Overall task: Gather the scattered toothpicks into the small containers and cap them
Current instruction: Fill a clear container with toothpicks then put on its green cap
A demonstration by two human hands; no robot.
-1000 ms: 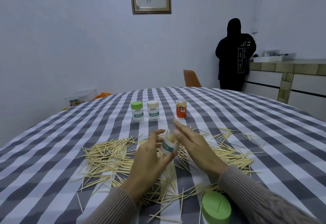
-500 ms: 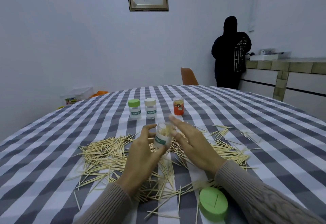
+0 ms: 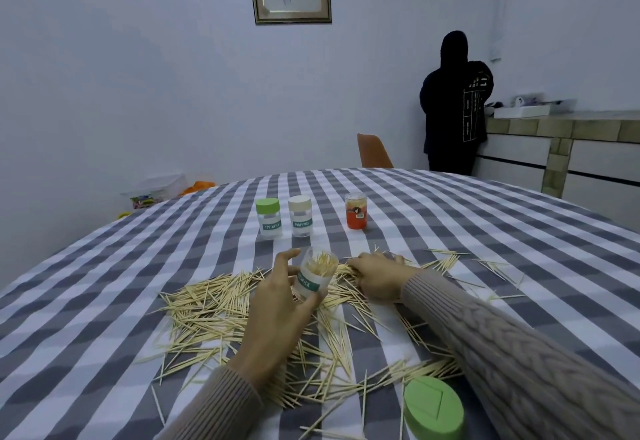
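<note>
Clear plastic toothpick jar (image 3: pixel 314 276) sat in the left hand (image 3: pixel 277 315), thumb curled under its base end and the fingers wrapped round the far side, index finger sticking up loose past the rim. It was uncapped and partly full of toothpicks, held just above the toothpick pile (image 3: pixel 277 318), and tilted so its long axis leaned away from the camera and a bit right, mouth facing up and away. Left forearm came up from the bottom edge, wrist fairly straight.

Right hand (image 3: pixel 377 275) was just right of the jar, palm down on the pile, fingers curled into the sticks like it was pinching a bunch; couldn't really tell how many it had. That arm ran in diagonally from the lower right.

Beyond the jar stood a green-capped jar (image 3: pixel 268 218), a cream-capped jar (image 3: pixel 300 215) and an orange jar (image 3: pixel 356 211), all upright. Loose green cap (image 3: pixel 433 408) lay nearer the camera than the jar, off to the right, on the checked tablecloth (image 3: pixel 104 301).
</note>
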